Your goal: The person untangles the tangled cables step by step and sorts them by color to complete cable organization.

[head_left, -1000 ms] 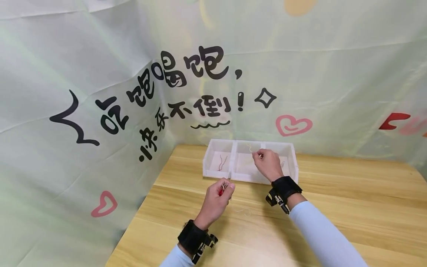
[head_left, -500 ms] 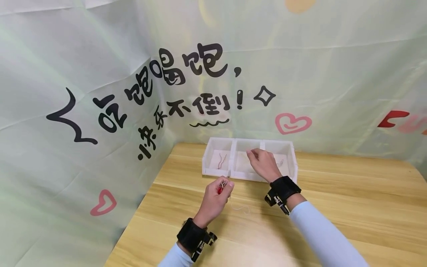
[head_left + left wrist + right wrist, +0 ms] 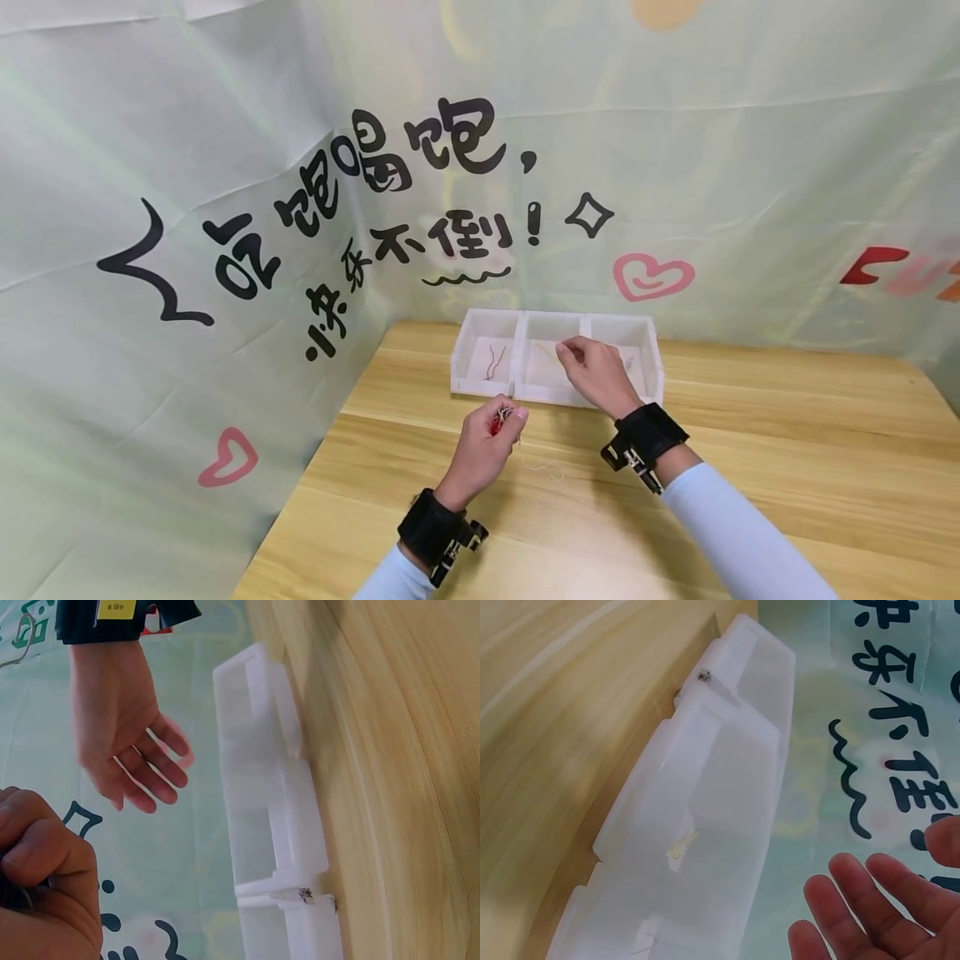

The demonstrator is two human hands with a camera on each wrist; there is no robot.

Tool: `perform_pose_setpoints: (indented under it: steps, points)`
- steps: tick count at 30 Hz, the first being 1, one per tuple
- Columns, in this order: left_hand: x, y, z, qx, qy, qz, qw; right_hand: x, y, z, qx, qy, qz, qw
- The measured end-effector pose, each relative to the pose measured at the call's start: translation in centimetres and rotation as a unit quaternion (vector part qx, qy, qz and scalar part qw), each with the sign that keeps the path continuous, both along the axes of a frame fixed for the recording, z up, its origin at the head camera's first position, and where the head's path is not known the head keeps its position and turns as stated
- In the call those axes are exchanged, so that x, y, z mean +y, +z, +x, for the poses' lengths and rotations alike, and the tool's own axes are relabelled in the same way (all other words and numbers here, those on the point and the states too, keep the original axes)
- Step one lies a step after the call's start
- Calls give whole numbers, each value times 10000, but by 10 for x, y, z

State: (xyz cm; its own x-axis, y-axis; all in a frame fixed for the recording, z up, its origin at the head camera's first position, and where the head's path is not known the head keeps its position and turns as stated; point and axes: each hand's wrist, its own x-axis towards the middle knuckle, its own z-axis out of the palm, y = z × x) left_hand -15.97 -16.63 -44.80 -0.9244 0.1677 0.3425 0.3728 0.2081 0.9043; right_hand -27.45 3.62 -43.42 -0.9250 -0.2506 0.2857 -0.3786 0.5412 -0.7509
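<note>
My left hand [image 3: 487, 446] grips a small tangle of threads [image 3: 501, 418], red and whitish, in front of the tray. One thin white thread [image 3: 551, 468] trails below it along the table. Over the middle of the white three-part tray [image 3: 558, 396] is my right hand [image 3: 600, 377]; in the right wrist view its fingers [image 3: 855, 874] are spread loosely with nothing held. Below it a yellow thread [image 3: 682, 845] lies in the middle compartment. Two reddish threads [image 3: 495, 362] lie in the left compartment, and a thin greyish thread [image 3: 630, 363] in the right one.
The tray stands on a wooden table [image 3: 787, 450], close to the printed cloth backdrop [image 3: 750, 183] at the back. The cloth also runs along the table's left side. Each wrist wears a black strap [image 3: 651, 433] with a camera.
A second ago the right hand held the yellow thread above the middle compartment; now the thread lies there and the fingers have loosened. The left hand has stayed nearly still.
</note>
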Motion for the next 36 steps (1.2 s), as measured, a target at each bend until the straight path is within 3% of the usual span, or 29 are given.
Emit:
perform_pose_setpoints:
  steps: [18, 36]
  points:
    - [7, 3, -1, 57, 13, 7, 10000, 1, 20, 37, 645, 386, -68, 9971]
    - [13, 6, -2, 27, 59, 37, 10000, 8, 19, 68, 817, 679, -133, 9943]
